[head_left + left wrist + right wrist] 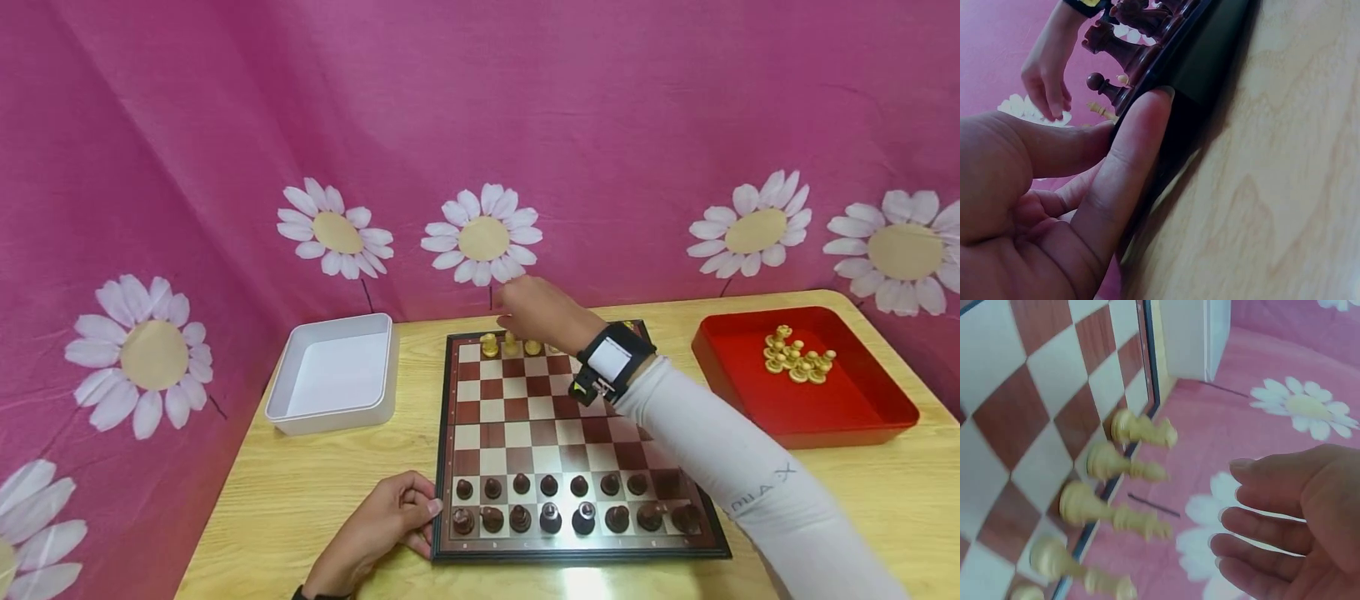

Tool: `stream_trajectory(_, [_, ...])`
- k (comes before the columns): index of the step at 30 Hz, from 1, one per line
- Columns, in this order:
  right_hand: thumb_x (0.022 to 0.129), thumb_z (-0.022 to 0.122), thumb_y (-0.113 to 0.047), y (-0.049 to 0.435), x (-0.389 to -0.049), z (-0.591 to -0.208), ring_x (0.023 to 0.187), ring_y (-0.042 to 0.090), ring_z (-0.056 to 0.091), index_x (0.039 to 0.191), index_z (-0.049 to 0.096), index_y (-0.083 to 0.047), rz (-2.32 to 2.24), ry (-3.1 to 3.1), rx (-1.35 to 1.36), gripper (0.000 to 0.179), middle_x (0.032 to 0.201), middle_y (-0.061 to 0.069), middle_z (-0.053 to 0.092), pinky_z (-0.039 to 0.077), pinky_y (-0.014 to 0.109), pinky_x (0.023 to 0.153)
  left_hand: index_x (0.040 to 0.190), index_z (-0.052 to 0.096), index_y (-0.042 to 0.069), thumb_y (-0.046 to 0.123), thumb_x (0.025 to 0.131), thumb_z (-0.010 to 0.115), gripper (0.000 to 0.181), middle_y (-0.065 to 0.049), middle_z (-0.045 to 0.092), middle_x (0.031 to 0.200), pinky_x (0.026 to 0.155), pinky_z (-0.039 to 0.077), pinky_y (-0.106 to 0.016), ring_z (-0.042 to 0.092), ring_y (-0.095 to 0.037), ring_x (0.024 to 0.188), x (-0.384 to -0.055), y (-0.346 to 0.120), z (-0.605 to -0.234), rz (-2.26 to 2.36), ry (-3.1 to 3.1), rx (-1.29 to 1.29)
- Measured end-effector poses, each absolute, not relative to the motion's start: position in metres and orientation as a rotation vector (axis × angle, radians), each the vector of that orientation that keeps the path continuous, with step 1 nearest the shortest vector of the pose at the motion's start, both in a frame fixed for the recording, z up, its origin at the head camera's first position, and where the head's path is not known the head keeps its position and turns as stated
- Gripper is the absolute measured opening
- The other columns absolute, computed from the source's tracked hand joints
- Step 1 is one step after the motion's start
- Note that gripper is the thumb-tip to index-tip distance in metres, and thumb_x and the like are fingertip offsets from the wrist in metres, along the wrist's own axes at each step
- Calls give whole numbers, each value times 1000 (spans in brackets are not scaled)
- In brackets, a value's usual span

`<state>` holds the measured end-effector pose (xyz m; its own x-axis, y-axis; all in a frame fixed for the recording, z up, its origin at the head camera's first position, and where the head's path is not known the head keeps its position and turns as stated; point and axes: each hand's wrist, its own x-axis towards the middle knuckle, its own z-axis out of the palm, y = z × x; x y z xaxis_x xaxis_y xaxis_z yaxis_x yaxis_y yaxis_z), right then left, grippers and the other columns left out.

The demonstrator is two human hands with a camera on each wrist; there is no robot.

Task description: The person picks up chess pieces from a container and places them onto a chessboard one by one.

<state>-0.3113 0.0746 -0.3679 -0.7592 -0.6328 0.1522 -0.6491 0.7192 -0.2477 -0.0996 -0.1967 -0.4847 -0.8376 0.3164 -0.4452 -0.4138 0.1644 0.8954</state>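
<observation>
A chessboard (525, 433) lies on the table with dark chess pieces (550, 518) in two rows along its near side. Several cream chess pieces (489, 345) stand along the far edge, partly hidden by the right arm. At the near left corner, my left hand (393, 512) pinches the board's black rim between thumb and finger, which the left wrist view shows close up. My right hand (543, 308) hovers above the far edge. In the right wrist view its loosely bent fingers (1260, 519) hold nothing and are apart from the cream pieces (1113, 509).
To the right is a red tray (765, 417) with several cream pieces (798, 358) grouped inside. A white tray (330, 375) stands left of the board. Behind the wooden table (300, 475) hangs a pink cloth (600, 150) with white flowers.
</observation>
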Motion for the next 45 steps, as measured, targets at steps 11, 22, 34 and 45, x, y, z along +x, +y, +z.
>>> stream_trajectory(11, [97,71,-12,149,-313,-350,71,19,65,101,76,0,569,-2907,840,13,89,12,76,58,33,64,114,53,-8,6,100,66,24,-5,61,86,59,66,-29,67,-13,64,-98,-199,-482,1739,1901,-76])
stream_trajectory(22, [93,70,-10,234,-314,-348,75,31,69,98,75,6,505,-2911,599,18,87,20,75,60,46,66,112,54,-6,7,99,67,22,-4,62,83,58,66,-31,67,-13,62,-96,-200,-485,1737,1900,-109])
stream_trajectory(34, [93,70,-13,331,-303,-364,63,24,53,101,72,11,482,-2980,403,25,71,14,66,42,31,52,114,54,-7,7,100,66,23,-6,63,85,59,66,-33,68,-15,63,-100,-201,-485,1721,1918,-105])
stream_trajectory(45, [92,74,-12,384,-292,-377,71,25,65,112,69,14,558,-3139,285,34,86,24,74,62,43,62,113,55,-6,7,100,67,22,-5,63,83,58,66,-32,68,-14,62,-98,-200,-482,1718,1909,-112])
